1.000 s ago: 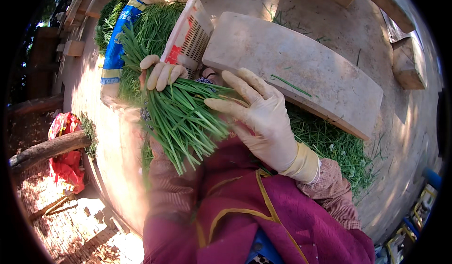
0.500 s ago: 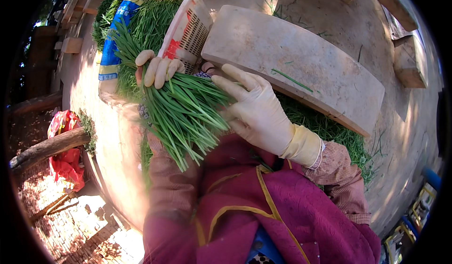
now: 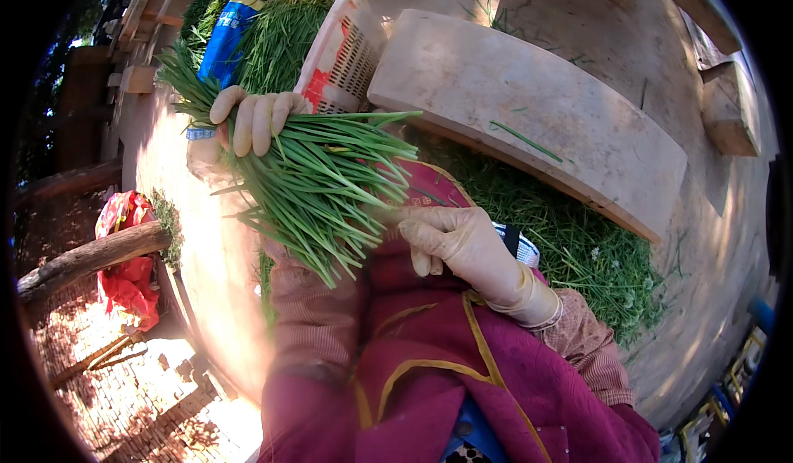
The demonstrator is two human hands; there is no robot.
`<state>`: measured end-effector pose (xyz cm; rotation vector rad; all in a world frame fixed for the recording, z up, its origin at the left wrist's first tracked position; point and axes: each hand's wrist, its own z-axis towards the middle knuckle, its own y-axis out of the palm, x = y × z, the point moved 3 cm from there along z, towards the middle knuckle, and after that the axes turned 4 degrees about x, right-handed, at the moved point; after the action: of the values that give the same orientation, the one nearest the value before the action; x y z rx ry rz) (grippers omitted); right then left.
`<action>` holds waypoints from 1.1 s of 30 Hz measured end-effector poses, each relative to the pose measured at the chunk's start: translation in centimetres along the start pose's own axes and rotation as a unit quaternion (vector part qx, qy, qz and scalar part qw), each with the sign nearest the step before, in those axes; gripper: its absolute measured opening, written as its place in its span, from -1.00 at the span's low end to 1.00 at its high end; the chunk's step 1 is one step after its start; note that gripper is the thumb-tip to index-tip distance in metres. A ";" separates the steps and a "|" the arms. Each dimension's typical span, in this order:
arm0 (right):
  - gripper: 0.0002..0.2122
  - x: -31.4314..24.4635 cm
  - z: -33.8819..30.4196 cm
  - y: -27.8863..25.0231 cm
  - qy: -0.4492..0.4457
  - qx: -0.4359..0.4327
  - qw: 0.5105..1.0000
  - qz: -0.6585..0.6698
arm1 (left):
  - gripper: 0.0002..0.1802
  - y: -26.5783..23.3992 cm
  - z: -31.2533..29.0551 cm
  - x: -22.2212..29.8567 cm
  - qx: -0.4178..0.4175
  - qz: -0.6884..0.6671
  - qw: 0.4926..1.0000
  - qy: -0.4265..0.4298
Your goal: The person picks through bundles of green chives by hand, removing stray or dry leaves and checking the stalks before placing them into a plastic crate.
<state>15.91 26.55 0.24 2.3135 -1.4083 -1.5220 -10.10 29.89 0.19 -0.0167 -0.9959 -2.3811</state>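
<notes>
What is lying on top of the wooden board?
On the wooden board lies one loose green stalk, plus a few small green bits. The heap of cuttings covers its near lower edge, so nothing can be seen there.

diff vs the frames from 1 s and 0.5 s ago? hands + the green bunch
The right hand has come off the top of the bunch of green stalks and dropped to its lower right edge, fingers curled, grip unclear. The left hand still grips the bunch at its far end. The basket and the wooden board keep their places.
</notes>
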 end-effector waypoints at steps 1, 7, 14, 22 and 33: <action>-0.75 0.2 0.4 0.2 0.013 -0.012 1.000 0.008 | -0.78 0.0 0.2 0.2 -0.029 -0.004 0.999 -0.013; -0.75 0.9 2.0 1.0 0.030 -0.051 0.997 0.043 | -0.73 -1.0 -1.2 1.0 -0.032 -0.027 0.999 0.013; -0.78 1.3 2.4 1.9 0.021 -0.124 0.972 0.200 | -0.73 -1.5 -2.6 1.5 0.005 -0.027 0.999 0.045; -0.84 0.9 3.1 2.0 0.092 -0.064 0.982 0.151 | -0.75 -1.7 -2.7 1.6 -0.031 0.010 0.999 -0.004; -0.63 2.9 0.4 -9.8 -0.116 0.185 0.937 -0.274 | -0.82 -1.3 -5.1 3.7 0.066 -0.028 0.983 0.169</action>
<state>22.33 30.44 -6.66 3.0416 -1.2386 -1.8482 -12.93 25.45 -3.60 0.4562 -0.9939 -2.2601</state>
